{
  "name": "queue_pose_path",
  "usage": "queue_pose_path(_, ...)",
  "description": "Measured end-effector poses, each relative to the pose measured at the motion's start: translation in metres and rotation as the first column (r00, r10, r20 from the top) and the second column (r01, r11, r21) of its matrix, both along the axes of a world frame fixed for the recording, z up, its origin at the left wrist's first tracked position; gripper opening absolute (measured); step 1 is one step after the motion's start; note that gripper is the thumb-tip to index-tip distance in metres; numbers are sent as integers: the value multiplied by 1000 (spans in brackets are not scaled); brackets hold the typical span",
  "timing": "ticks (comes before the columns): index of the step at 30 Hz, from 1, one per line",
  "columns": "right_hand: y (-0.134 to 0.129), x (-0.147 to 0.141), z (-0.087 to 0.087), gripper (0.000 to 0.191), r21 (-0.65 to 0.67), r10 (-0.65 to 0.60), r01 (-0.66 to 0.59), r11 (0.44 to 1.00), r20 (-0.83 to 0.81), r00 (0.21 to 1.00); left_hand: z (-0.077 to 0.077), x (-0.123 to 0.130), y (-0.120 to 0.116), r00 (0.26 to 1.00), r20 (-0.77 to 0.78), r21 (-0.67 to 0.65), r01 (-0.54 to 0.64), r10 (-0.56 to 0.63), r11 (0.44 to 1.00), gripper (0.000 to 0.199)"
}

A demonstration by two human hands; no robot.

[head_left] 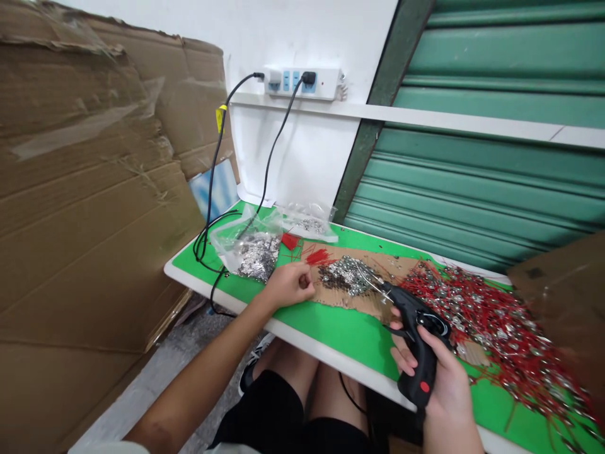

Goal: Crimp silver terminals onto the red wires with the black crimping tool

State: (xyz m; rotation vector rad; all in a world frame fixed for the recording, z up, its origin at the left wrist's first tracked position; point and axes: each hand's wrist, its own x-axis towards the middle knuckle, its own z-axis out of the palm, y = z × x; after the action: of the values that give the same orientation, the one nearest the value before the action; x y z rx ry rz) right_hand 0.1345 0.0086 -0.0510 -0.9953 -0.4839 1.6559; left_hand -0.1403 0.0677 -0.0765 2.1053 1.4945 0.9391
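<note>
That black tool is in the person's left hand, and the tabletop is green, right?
Not quite: the head view shows the black tool in the right hand. The tabletop is green, as you said.

A green slatted shutter (472, 189) stands beside a white wall (321, 145), over grey floor (201, 331).

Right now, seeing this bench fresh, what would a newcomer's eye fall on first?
Most likely the sprawling heap of red wires and shiny metal pieces on the right of the bright green tabletop. Next might come the black pistol-shaped tool in the right hand, its tip by a pile of silvery parts. Behind, the green ribbed shutter fills the upper right.
</note>
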Motion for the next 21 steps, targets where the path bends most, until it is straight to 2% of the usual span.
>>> queue_pose_path(11, -2, 0, -4, 37, 64, -83, 85, 994, -31, 996, 2, 0, -1, 1000, -24, -22, -14, 14, 1000, 8)
queue_pose_path(21, -6, 5, -6, 40, 140, -212, 238, 961, -177, 961, -2, -3, 1, 996, 92, -21, 12, -10, 1000, 7)
